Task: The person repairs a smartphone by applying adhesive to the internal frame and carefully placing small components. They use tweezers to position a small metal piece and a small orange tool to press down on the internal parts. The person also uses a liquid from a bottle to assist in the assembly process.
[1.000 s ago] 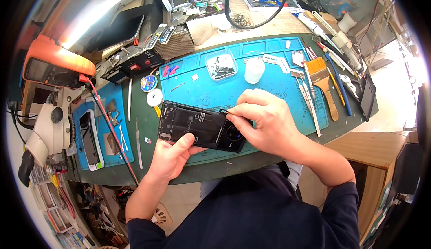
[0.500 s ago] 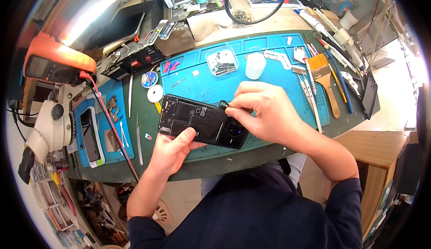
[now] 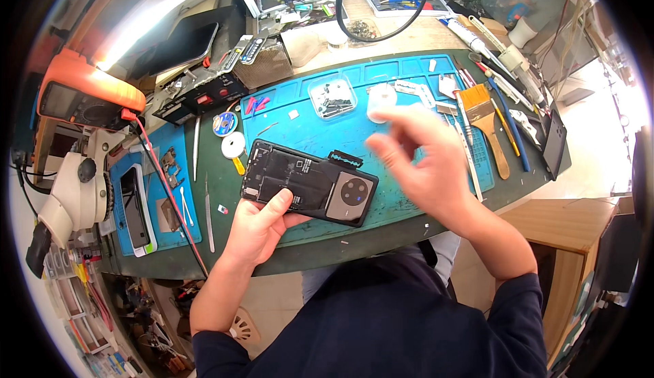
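Over the near side of the blue mat, gripping an opened black phone in the left hand, with the thumb across its bare inside. At its far edge, close to the round camera, probably a dark razor blade, sticking out. With the right hand blurred and loose, thumb parted from fingers, clear of the phone. Small pale print on the phone's inside, too fine to read; also print on the blue spool beyond.
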{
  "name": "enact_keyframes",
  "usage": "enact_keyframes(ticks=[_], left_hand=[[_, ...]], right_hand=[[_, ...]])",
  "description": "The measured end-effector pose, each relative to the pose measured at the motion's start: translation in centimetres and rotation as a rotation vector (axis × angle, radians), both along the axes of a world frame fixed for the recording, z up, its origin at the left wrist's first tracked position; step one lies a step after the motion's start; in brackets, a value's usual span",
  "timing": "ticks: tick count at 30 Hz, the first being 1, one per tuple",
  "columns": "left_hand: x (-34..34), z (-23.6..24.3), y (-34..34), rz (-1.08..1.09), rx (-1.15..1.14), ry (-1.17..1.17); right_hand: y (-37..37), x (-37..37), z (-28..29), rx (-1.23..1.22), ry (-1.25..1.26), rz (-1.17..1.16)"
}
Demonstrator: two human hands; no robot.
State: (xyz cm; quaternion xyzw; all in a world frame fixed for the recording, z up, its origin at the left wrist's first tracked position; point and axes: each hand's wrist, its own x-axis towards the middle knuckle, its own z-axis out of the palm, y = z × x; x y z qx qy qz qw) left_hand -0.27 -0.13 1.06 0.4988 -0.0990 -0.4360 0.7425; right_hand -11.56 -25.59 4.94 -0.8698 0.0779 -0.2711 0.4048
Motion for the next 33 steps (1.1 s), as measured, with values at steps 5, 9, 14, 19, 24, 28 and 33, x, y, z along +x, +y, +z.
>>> enact_keyframes(ticks=[5,9,14,19,24,28,33], left_hand=[[0.3,0.7,-0.5,0.013,0.005,0.059],[0.6,0.6,-0.1,0.018,-0.054,0.133],[1.0,-0.4,0.4,0.001,-0.153,0.201],[0.8,-0.2,0.2,0.001,-0.141,0.216],[0.8,0.1,0.1,0.025,-0.173,0.259],[0.8,0.1,0.1,0.027,-0.165,0.258],[0.8,0.0,0.2,0.035,-0.166,0.277]], right_hand=[[-2.9,1.6,-1.2,-0.423,-0.009,-0.277],[-3.4,1.2,-2.3,-0.216,0.094,-0.098],[-1.9,-1.0,-0.9,-0.385,-0.065,0.089],[-1.2,-1.2,0.2,-0.669,-0.067,0.127],[-0.9,-0.7,-0.1,-0.718,-0.084,0.148],[-0.6,-0.7,0.2,-0.748,-0.053,0.151],[-0.7,-0.7,0.2,-0.76,-0.048,0.162]])
